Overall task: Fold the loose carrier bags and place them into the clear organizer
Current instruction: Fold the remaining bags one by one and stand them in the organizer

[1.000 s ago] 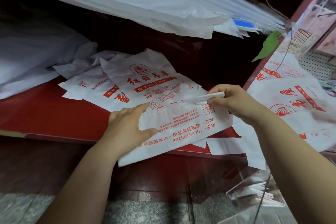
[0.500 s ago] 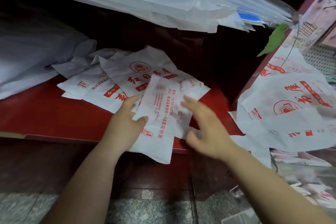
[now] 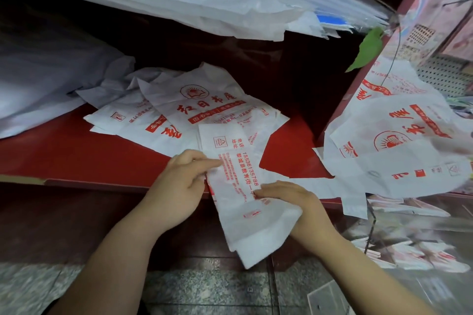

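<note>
The fold is midway. The folded carrier bag (image 3: 238,181) hangs lengthwise over the edge of the red shelf (image 3: 76,156). The left hand (image 3: 184,181) pinches its left edge and the right hand (image 3: 289,199) grips its right side, thumb hidden. Next, I'd judge, comes one more fold, then the clear organizer (image 3: 409,235) at lower right. Half a second ago the right hand hovered free.

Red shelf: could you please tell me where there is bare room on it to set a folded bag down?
The widest bare stretch of shelf lies between the white sheet and the bag pile. A smaller patch lies between the pile and the right-hand bags. The middle is crowded with the pile and the held bag.
</note>
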### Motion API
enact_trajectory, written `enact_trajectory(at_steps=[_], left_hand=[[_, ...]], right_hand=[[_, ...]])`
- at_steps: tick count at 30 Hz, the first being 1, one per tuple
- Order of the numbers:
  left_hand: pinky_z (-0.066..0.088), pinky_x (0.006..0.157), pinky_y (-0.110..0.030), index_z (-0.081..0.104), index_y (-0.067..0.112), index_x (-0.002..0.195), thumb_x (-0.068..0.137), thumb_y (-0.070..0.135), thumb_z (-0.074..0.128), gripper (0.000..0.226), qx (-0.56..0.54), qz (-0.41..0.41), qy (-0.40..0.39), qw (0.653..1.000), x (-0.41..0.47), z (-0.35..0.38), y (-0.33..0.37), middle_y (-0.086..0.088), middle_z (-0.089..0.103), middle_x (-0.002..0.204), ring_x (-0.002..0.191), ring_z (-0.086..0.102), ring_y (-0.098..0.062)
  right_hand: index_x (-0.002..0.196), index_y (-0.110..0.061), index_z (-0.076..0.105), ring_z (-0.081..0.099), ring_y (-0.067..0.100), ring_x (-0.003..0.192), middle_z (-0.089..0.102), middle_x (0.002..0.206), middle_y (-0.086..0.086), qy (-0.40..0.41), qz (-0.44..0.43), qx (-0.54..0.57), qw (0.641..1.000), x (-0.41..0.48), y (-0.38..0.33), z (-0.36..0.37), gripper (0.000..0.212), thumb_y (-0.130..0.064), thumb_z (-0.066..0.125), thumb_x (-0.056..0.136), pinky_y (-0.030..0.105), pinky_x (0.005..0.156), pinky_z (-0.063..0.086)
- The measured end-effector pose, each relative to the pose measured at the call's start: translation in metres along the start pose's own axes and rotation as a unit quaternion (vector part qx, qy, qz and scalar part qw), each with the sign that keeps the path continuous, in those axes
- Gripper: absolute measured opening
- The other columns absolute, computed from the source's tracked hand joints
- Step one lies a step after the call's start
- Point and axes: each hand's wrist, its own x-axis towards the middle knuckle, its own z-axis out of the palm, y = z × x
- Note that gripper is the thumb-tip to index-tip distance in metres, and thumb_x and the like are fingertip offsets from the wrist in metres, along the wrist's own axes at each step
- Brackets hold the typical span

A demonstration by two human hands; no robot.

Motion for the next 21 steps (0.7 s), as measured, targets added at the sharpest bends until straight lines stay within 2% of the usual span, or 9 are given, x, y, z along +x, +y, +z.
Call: enact_trajectory(at_steps=[2, 4, 7, 9, 12, 14, 16, 18, 21], left_hand=[[0.007, 0.091, 0.002, 0.051, 0.033, 0.124, 0.083, 0.008, 0.039, 0.049, 0.046, 0.074, -0.061, 0.994, -0.002, 0.005, 0.0, 0.036, 0.028, 0.118, 0.11, 0.02, 0.012], [-0.004, 0.095, 0.005, 0.049, 0.038, 0.123, 0.065, 0.036, 0.037, 0.059, 0.065, 0.094, -0.116, 0.987, -0.004, 0.013, -0.003, 0.043, 0.022, 0.116, 0.118, 0.015, 0.018], [0.007, 0.107, -0.005, 0.068, 0.032, 0.089, 0.056, 0.061, 0.036, 0.054, 0.014, 0.088, -0.098, 0.991, -0.004, 0.02, -0.005, 0.043, 0.049, 0.103, 0.11, 0.039, 0.017], [0.014, 0.1, -0.001, 0.073, 0.017, 0.077, 0.059, 0.066, 0.04, 0.062, -0.03, 0.061, -0.048, 0.997, -0.002, 0.024, -0.003, 0.019, 0.067, 0.094, 0.099, 0.056, 0.002], [0.022, 0.094, 0.001, 0.063, 0.002, 0.058, 0.064, 0.063, 0.045, 0.064, -0.054, 0.009, -0.003, 0.999, 0.001, 0.029, -0.003, -0.011, 0.069, 0.082, 0.079, 0.061, -0.017], [0.021, 0.09, 0.007, 0.059, -0.003, 0.056, 0.074, 0.046, 0.062, 0.053, -0.064, -0.006, 0.023, 0.998, 0.001, 0.029, 0.0, -0.017, 0.067, 0.077, 0.075, 0.061, -0.023], [0.028, 0.085, 0.004, 0.062, -0.008, 0.061, 0.077, 0.022, 0.071, 0.035, -0.06, -0.011, 0.059, 0.996, 0.0, 0.029, 0.003, -0.015, 0.066, 0.071, 0.072, 0.059, -0.02], [0.037, 0.077, -0.014, 0.063, -0.003, 0.059, 0.07, 0.015, 0.077, 0.026, -0.032, -0.016, 0.109, 0.993, 0.0, 0.029, 0.001, 0.001, 0.058, 0.063, 0.069, 0.055, -0.016], [0.02, 0.081, -0.019, 0.061, 0.018, 0.052, 0.065, 0.024, 0.081, 0.024, 0.056, -0.038, 0.151, 0.986, 0.0, 0.026, 0.0, 0.02, 0.045, 0.066, 0.083, 0.043, -0.01]], right_hand=[[0.089, -0.018, 0.073, 0.057, -0.012, 0.088, 0.064, 0.08, -0.035, -0.008, 0.081, 0.033, 0.996, -0.003, -0.003, -0.008, 0.024, -0.024, 0.064, 0.067, 0.0, 0.081, 0.04], [0.08, -0.019, 0.071, 0.055, -0.02, 0.074, 0.06, 0.069, -0.04, -0.006, 0.134, 0.073, 0.988, -0.003, -0.006, -0.015, 0.02, -0.02, 0.056, 0.068, 0.002, 0.069, 0.041], [0.075, -0.035, 0.061, 0.055, -0.021, 0.073, 0.062, 0.069, -0.038, 0.03, 0.145, 0.108, 0.983, 0.007, -0.015, -0.022, 0.022, -0.014, 0.06, 0.082, 0.004, 0.066, 0.041], [0.077, -0.033, 0.062, 0.057, -0.012, 0.07, 0.067, 0.07, -0.023, 0.033, 0.165, 0.13, 0.977, 0.018, -0.017, -0.022, 0.028, -0.007, 0.059, 0.088, 0.008, 0.066, 0.043], [0.079, -0.016, 0.068, 0.065, 0.02, 0.074, 0.071, 0.082, 0.014, 0.036, 0.221, 0.13, 0.966, 0.042, -0.017, -0.016, 0.016, -0.011, 0.056, 0.089, 0.032, 0.07, 0.05], [0.082, 0.005, 0.065, 0.065, 0.031, 0.083, 0.067, 0.09, 0.024, 0.024, 0.26, 0.127, 0.957, 0.057, -0.013, -0.01, 0.023, -0.015, 0.056, 0.09, 0.035, 0.071, 0.05], [0.071, 0.01, 0.053, 0.056, 0.026, 0.066, 0.058, 0.077, 0.028, 0.002, 0.283, 0.116, 0.952, 0.07, -0.009, -0.004, 0.034, -0.018, 0.057, 0.089, 0.03, 0.059, 0.042], [0.062, -0.003, 0.046, 0.041, 0.022, 0.061, 0.044, 0.065, 0.018, -0.026, 0.308, 0.087, 0.947, 0.079, -0.007, 0.003, 0.033, -0.019, 0.058, 0.088, 0.027, 0.056, 0.033], [0.049, -0.013, 0.032, 0.038, 0.023, 0.058, 0.038, 0.056, 0.011, -0.03, 0.349, 0.051, 0.935, 0.087, -0.002, 0.012, 0.046, -0.016, 0.059, 0.086, 0.031, 0.058, 0.032]])
